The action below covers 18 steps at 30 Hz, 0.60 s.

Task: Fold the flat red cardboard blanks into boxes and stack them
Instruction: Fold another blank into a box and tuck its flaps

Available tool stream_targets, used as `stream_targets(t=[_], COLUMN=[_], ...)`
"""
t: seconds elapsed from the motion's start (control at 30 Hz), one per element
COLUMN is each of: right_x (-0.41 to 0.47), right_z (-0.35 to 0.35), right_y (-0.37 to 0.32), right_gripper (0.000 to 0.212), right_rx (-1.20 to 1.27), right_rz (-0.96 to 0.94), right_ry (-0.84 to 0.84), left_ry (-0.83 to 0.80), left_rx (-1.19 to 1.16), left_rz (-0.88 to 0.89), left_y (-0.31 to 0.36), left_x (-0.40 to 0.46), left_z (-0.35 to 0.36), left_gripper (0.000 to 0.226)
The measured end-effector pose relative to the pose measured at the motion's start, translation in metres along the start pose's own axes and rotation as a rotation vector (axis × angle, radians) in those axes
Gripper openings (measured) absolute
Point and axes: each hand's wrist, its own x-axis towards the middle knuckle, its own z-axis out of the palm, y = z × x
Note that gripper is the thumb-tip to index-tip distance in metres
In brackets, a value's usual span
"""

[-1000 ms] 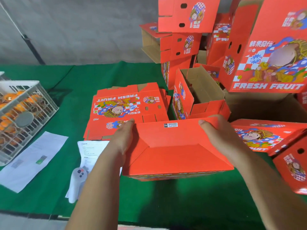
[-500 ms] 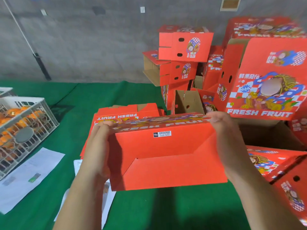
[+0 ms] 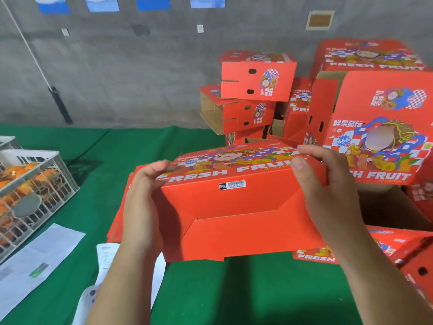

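Leftmost, a white lattice crate [image 3: 35, 184] holding orange fruit sits on the green table [image 3: 257, 292], with a sheet of paper [image 3: 39, 259] lying near it toward the viewer. Next, a second printed sheet [image 3: 106, 256] shows beside the left forearm, and a pale handheld device [image 3: 86, 301] lies partly hidden under that arm. The left hand [image 3: 140, 202] grips the left end of the folded red box [image 3: 234, 207], fingers curled over its top edge and palm against the side. The box is held up above the table at the middle of the scene, its plain red underside and a barcode label [image 3: 232, 184] facing the viewer, its printed FRESH FRUIT panel tilted upward. Under it, the flat red blanks [image 3: 119, 221] lie stacked on the cloth. The right hand [image 3: 328, 191] clasps the right end, thumb on the near face, fingers over the top. Far right, the pile of finished boxes [image 3: 257, 83] stands against the grey wall [image 3: 117, 66].
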Motion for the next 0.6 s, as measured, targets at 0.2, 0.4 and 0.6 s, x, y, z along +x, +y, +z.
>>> stream_targets(t=[0.2, 0.4, 0.6], right_x=[0.012, 0.018, 0.012], right_z=[0.007, 0.016, 0.016], right_y=[0.008, 0.013, -0.002], right_gripper=[0.012, 0.011, 0.021], right_rx=[0.043, 0.032, 0.016], right_rz=[0.039, 0.092, 0.032], right_ry=[0.019, 0.018, 0.019], left_ry=[0.004, 0.036, 0.09], left_rx=[0.092, 0.153, 0.208], left_rz=[-0.073, -0.128, -0.025], left_y=[0.006, 0.006, 0.02], left_x=[0.019, 0.024, 0.017], left_z=[0.011, 0.017, 0.003], left_gripper=[0.039, 0.039, 0.041])
